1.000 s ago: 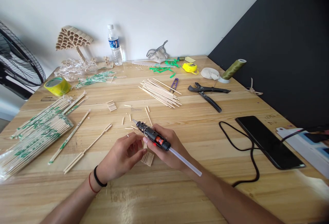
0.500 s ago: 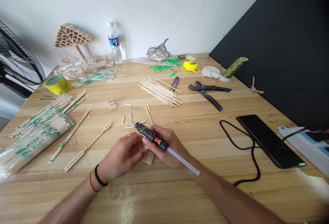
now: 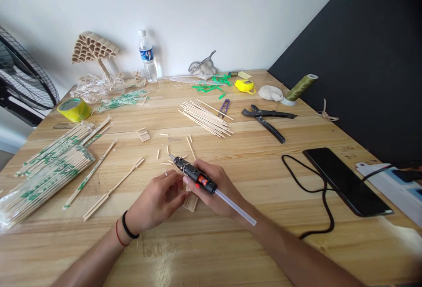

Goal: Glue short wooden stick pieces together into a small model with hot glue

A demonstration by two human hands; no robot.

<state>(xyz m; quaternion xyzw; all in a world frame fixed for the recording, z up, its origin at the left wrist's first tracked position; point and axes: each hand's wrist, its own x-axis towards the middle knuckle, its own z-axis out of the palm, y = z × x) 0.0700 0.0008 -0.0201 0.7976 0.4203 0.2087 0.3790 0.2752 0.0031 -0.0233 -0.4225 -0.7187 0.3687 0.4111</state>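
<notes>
My right hand (image 3: 217,192) is wrapped round a black glue gun (image 3: 195,175) with a red light; its nozzle points up-left and a clear glue stick (image 3: 235,208) sticks out behind. My left hand (image 3: 154,201) is curled with its fingertips pressed on a small panel of short wooden sticks (image 3: 190,202) lying on the wooden table (image 3: 211,243) between the two hands. Most of that panel is hidden by the hands. Short cut stick pieces (image 3: 164,151) lie just beyond the gun's tip.
Loose bare sticks (image 3: 206,118) lie mid-table, wrapped chopstick packs (image 3: 46,164) at left. Black cutters (image 3: 267,120), purple snips (image 3: 224,106), yellow tape measure (image 3: 244,86), green thread spool (image 3: 298,88), yellow tape roll (image 3: 74,109), water bottle (image 3: 147,58), stick model (image 3: 94,52), phone (image 3: 346,180) with black cable (image 3: 321,199), fan (image 3: 20,80).
Almost nothing has moved. Both hands and the glue gun stay in the same spot over the small stick panel; only the view shifts slightly.
</notes>
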